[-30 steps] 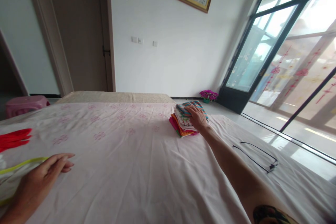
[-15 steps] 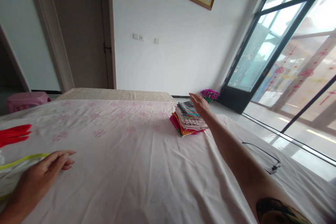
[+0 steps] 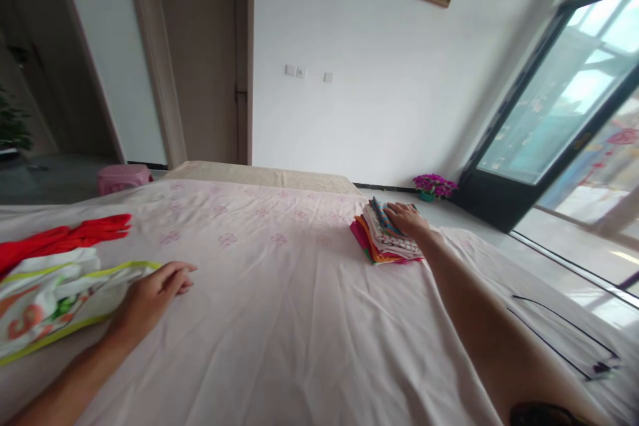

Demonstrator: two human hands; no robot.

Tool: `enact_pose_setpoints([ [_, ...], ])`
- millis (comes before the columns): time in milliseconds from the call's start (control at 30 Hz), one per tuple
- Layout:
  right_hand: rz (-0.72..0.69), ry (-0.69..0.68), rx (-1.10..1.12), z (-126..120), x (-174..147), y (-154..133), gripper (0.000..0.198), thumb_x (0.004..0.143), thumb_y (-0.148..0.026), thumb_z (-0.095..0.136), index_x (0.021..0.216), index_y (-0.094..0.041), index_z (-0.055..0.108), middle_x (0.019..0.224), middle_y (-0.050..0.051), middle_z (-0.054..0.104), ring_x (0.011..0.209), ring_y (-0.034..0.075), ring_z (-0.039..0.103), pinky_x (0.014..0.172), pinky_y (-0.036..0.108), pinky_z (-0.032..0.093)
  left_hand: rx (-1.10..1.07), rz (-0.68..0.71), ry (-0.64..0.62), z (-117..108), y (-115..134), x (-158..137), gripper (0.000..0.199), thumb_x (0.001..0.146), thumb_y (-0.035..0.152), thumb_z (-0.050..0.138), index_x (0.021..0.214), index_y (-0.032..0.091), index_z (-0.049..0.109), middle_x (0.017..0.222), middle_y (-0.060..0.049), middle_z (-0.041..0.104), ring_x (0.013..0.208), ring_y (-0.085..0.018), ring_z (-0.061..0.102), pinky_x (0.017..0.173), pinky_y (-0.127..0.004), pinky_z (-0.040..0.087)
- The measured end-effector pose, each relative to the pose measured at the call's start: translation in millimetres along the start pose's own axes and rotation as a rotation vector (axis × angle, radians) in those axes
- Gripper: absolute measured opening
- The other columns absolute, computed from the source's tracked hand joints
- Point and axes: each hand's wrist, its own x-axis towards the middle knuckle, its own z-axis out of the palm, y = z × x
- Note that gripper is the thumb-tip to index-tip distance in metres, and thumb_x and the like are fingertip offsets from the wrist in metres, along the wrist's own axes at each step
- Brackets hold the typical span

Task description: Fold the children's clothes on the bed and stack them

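Note:
My right hand (image 3: 404,218) lies with its fingers stretched out flat on top of a stack of folded cloths. The top cloth (image 3: 382,214) is blue and patterned. Below it, the folded stack (image 3: 387,239) shows white printed, orange and magenta layers. My left hand (image 3: 162,283) is low over the bed, its fingers loosely curled in with nothing seen in them. Beside and partly behind it is a white printed cloth (image 3: 64,303) with a yellow-green edge. A red cloth (image 3: 74,236) lies beyond that one.
A pale pink flowered sheet (image 3: 269,306) covers the bed. Glasses (image 3: 602,367) lie at the right, beside my forearm. A pink stool (image 3: 124,178) stands past the far left edge. A pot of purple flowers (image 3: 434,186) stands on the floor near the glass door.
My right hand has come down from above the stack onto its top cloth. My view has turned left, so more of the white and red cloths shows. My left hand stays loosely curled.

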Motion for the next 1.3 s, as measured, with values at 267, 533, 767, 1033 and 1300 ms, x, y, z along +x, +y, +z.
enact_pose_setpoints([
  [267, 0.221, 0.279, 0.111, -32.0, 1.9, -41.9, 0.045, 0.098, -0.043, 0.033, 0.102, -0.022, 0.072, 0.113, 0.015, 0.067, 0.11, 0.033, 0.055, 0.094, 0.054, 0.034, -0.027, 0.054, 0.031, -5.5, 11.7, -4.0, 0.037, 0.09, 0.048, 0.043, 0.098, 0.021, 0.066, 0.076, -0.001, 0.072, 0.076, -0.018, 0.071, 0.07, -0.027, 0.053],
  [533, -0.34, 0.271, 0.38, -37.9, -51.2, -203.1, 0.037, 0.098, -0.037, 0.039, 0.123, -0.024, 0.064, 0.13, 0.007, 0.063, 0.128, 0.026, 0.049, 0.106, 0.042, 0.034, 0.498, 0.234, 0.255, -22.4, 16.1, -3.9, 0.027, 0.089, 0.027, 0.046, 0.106, 0.021, 0.065, 0.106, -0.007, 0.072, 0.102, -0.024, 0.064, 0.096, -0.037, 0.043],
  [767, -0.277, -0.087, 0.44, 17.6, -79.6, -285.0, 0.049, 0.098, -0.037, 0.039, 0.142, -0.019, 0.049, 0.147, 0.009, 0.049, 0.136, 0.028, 0.041, 0.111, 0.043, 0.031, 0.908, -0.021, 0.302, -46.5, -5.3, -9.4, 0.033, 0.085, 0.031, 0.053, 0.114, 0.021, 0.063, 0.122, -0.013, 0.061, 0.112, -0.032, 0.053, 0.094, -0.043, 0.039],
  [1033, -0.27, -0.018, 0.431, 33.8, -85.6, -290.6, 0.047, 0.098, -0.036, 0.036, 0.141, -0.021, 0.05, 0.148, 0.008, 0.047, 0.137, 0.023, 0.038, 0.113, 0.038, 0.027, 0.704, -0.153, 0.228, -62.8, -24.1, 12.2, 0.03, 0.089, 0.02, 0.038, 0.103, 0.023, 0.065, 0.1, -0.01, 0.069, 0.091, -0.026, 0.063, 0.074, -0.034, 0.043],
  [1300, -0.25, -0.004, 0.474, 32.2, -84.8, -290.0, 0.045, 0.097, -0.035, 0.039, 0.137, -0.023, 0.054, 0.146, 0.006, 0.05, 0.134, 0.023, 0.042, 0.111, 0.038, 0.031, -0.156, 0.042, 0.341, -25.2, 32.2, -3.4, 0.018, 0.082, 0.028, 0.05, 0.094, 0.019, 0.061, 0.085, -0.002, 0.068, 0.08, -0.017, 0.062, 0.069, -0.025, 0.047],
])
